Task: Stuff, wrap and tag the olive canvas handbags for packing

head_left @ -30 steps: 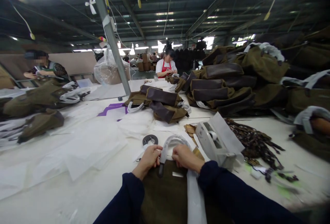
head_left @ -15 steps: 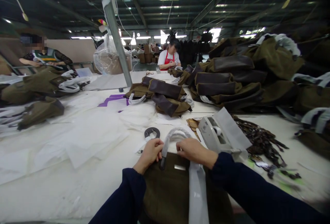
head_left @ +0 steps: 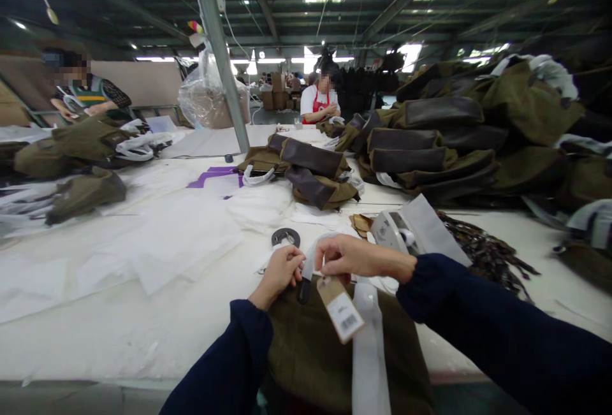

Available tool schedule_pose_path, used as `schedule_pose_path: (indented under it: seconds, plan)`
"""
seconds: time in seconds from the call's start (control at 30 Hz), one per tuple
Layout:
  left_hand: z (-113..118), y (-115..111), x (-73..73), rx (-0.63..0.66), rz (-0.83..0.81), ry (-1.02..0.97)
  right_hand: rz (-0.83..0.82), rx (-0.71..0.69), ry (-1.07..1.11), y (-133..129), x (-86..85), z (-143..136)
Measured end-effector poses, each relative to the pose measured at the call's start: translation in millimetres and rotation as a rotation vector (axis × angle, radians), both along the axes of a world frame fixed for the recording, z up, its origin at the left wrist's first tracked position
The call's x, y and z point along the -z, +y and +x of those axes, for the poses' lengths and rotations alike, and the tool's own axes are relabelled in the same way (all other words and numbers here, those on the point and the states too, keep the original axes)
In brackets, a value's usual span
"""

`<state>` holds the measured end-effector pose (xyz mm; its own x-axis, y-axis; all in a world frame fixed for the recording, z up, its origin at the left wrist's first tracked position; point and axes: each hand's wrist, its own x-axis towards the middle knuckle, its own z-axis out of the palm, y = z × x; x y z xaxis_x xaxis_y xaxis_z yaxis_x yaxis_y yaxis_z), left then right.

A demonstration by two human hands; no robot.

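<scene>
An olive bag (head_left: 310, 345) lies at the table's front edge, with a white-wrapped handle (head_left: 310, 261) at its top and a white-wrapped strap (head_left: 370, 351) down its front. My left hand (head_left: 283, 271) is closed at the handle's left end, fingers pinched beside the dark tab; exactly what they grip is too small to make out. My right hand (head_left: 347, 255) is closed over the handle, thumb and finger pinched at the top of a brown tag (head_left: 340, 310). The tag hangs tilted over the bag and bears a white barcode label.
Behind my left hand lies a black ring-shaped roll (head_left: 285, 237). A grey-white device (head_left: 389, 231) and dark strips (head_left: 482, 249) are at the right. Olive bags (head_left: 430, 147) are piled behind. White sheets (head_left: 182, 236) cover the left. Two people work beyond.
The brown tag has come into view below my right hand, which has moved slightly up and left. My left hand stays at the handle's end. The view has shifted a little.
</scene>
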<state>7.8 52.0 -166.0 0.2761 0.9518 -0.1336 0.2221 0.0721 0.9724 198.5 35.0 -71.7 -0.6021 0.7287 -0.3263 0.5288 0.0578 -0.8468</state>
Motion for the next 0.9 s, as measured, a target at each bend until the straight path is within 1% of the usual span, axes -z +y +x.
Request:
schedule_pose_path:
  seconds: [0.03, 0.07, 0.13, 0.2, 0.23, 0.27, 0.3, 0.33, 0.43, 0.47, 0.5, 0.53, 0.57, 0.63, 0.67, 0.7, 0.73, 0.77, 0.83, 0.9]
  plan:
    - [-1, 0, -1.3, -0.002, 0.003, 0.001, -0.051, 0.063, 0.069, -1, 6.8, -3]
    - [-2, -1, -2.8, -0.003, 0.004, 0.006, -0.048, 0.098, 0.092, -4, 14.8, -7]
    - [-5, -1, -6.2, -0.009, 0.006, 0.022, 0.071, 0.096, 0.039, -9, 32.2, -11]
    - [-9, -3, -9.9, -0.013, 0.011, 0.040, 0.268, 0.111, -0.049, -13, 47.1, -12]
    - [-11, -4, -11.8, -0.012, 0.015, 0.047, 0.366, 0.141, -0.064, -14, 52.6, -11]
    - [-13, -6, -13.8, -0.006, 0.016, 0.053, 0.426, 0.172, -0.051, -14, 56.6, -9]
    - [-14, -8, -15.8, 0.002, 0.014, 0.059, 0.428, 0.181, -0.014, -13, 59.3, -7]
    - [-15, -10, -17.8, 0.012, 0.010, 0.064, 0.384, 0.154, 0.036, -12, 61.4, -5]
    - [-15, -18, -23.4, 0.046, -0.013, 0.072, 0.063, -0.029, 0.174, -13, 67.1, 1]
    - [-14, -21, -25.1, 0.054, -0.021, 0.072, -0.010, -0.064, 0.191, -15, 69.7, 3]
    - [-13, -23, -26.6, 0.062, -0.027, 0.072, -0.039, -0.064, 0.194, -16, 72.7, 5]
    - [-12, -26, -28.0, 0.067, -0.032, 0.071, -0.028, -0.028, 0.187, -17, 75.7, 6]
    - [-10, -28, -29.2, 0.072, -0.036, 0.070, 0.020, 0.044, 0.179, -17, 78.4, 7]
    - [-7, -32, -31.5, 0.082, -0.041, 0.070, 0.187, 0.206, 0.171, -16, 82.0, 9]
    - [-5, -33, -32.4, 0.089, -0.044, 0.070, 0.274, 0.265, 0.178, -15, 82.7, 10]
    - [-4, -34, -33.1, 0.095, -0.047, 0.071, 0.340, 0.295, 0.196, -14, 82.6, 9]
    - [-2, -35, -33.6, 0.100, -0.051, 0.073, 0.363, 0.297, 0.224, -13, 82.3, 9]
    - [0, -36, -33.9, 0.102, -0.054, 0.077, 0.333, 0.280, 0.266, -12, 81.9, 7]
    - [2, -36, -34.0, 0.099, -0.060, 0.090, 0.170, 0.240, 0.381, -12, 82.9, 5]
    - [4, -35, -33.6, 0.094, -0.066, 0.109, 0.009, 0.238, 0.487, -11, 87.2, 2]
